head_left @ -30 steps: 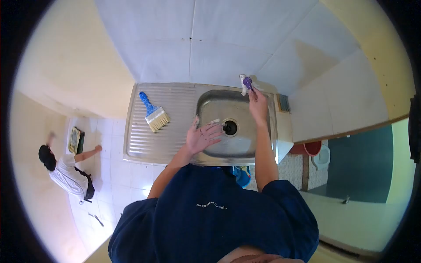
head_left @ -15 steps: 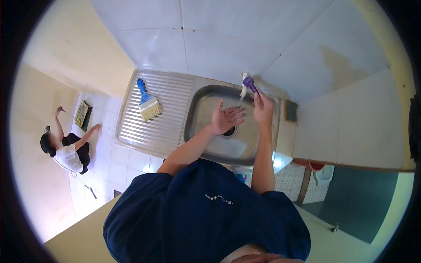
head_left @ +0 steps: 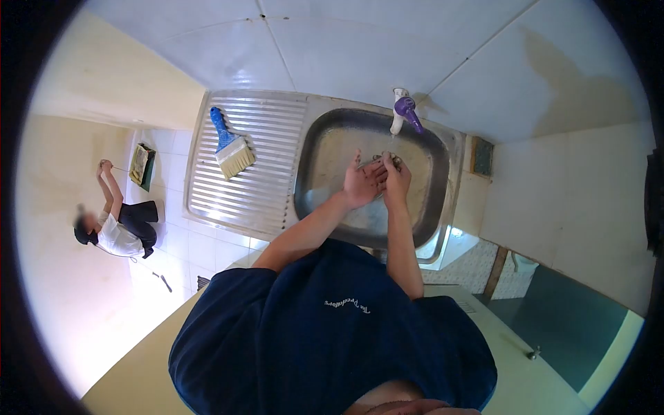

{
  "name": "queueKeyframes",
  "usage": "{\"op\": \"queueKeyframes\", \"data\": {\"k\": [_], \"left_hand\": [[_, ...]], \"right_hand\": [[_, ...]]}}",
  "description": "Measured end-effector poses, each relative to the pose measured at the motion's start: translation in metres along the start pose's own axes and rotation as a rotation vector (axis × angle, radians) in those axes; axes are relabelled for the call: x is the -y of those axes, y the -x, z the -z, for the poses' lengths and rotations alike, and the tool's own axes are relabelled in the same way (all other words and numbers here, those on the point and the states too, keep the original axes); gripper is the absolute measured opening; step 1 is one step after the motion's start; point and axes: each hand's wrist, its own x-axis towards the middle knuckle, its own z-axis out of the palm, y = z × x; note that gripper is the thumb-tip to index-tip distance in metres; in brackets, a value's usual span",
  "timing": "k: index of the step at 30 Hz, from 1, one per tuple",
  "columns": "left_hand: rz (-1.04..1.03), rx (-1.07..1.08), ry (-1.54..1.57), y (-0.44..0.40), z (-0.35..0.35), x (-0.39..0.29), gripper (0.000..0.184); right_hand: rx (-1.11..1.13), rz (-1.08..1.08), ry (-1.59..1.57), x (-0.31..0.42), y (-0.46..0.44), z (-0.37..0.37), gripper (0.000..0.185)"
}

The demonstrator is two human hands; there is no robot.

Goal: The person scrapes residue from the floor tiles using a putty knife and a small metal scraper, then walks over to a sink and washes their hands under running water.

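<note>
Over the metal sink [head_left: 325, 214], my left hand [head_left: 364, 184] is palm up with its fingers apart, holding nothing. My right hand [head_left: 397, 181] touches the fingers of my left hand; its own fingers are bent, and whether anything is between them is too small to tell. Both hands are just below the white tap [head_left: 396, 123] with its purple handle [head_left: 408, 112]. Water comes from the spout. A wide brush [head_left: 232, 149] with a blue handle lies on the ribbed drainboard [head_left: 270, 124], left of the sink.
At the far left a person [head_left: 117, 228] in a white top crouches by a paint tray [head_left: 142, 167] on the tiled floor. A small tool [head_left: 166, 282] lies on that floor. Tiled wall stands behind the sink, and a dark green door [head_left: 581, 325] is at the right.
My right hand has let go of the purple tap handle and come down to my left hand. Water now runs. The other person's arms have come together near the wall.
</note>
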Motion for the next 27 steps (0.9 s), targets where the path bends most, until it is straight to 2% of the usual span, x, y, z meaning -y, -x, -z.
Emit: {"op": "queueKeyframes", "data": {"k": [2,5,8,11,14,17,20,23,27], "left_hand": [[-0.032,-0.122,-0.064,0.0,-0.008,0.0,0.083],[-0.077,-0.034,-0.159,-0.015,0.012,0.008,0.082],[-0.138,-0.103,-0.218,0.001,-0.014,0.006,0.082],[-0.159,-0.079,-0.046,-0.002,0.006,0.0,0.083],[-0.171,-0.104,-0.017,-0.004,0.014,-0.002,0.085],[-0.113,-0.152,-0.039,0.001,0.007,-0.004,0.087],[-0.078,-0.072,-0.082,-0.008,0.019,0.002,0.088],[-0.136,-0.069,-0.133,-0.005,0.018,0.004,0.09],[-0.142,-0.066,0.022,-0.003,0.019,-0.006,0.092]], "right_hand": [[-0.1,0.066,0.058,-0.013,-0.011,-0.008,0.033],[-0.196,-0.147,-0.105,-0.018,-0.027,-0.007,0.028],[-0.101,-0.163,-0.172,-0.01,-0.023,-0.014,0.025],[0.02,-0.147,-0.119,-0.015,-0.019,-0.016,0.027],[0.061,-0.088,0.063,-0.021,-0.016,-0.014,0.025],[-0.001,-0.054,0.008,-0.027,-0.016,-0.017,0.026],[-0.094,-0.243,-0.166,-0.028,-0.024,-0.014,0.029],[-0.159,-0.248,-0.15,-0.02,-0.023,-0.019,0.024],[0.054,-0.161,-0.12,-0.014,-0.013,-0.023,0.025]]}}
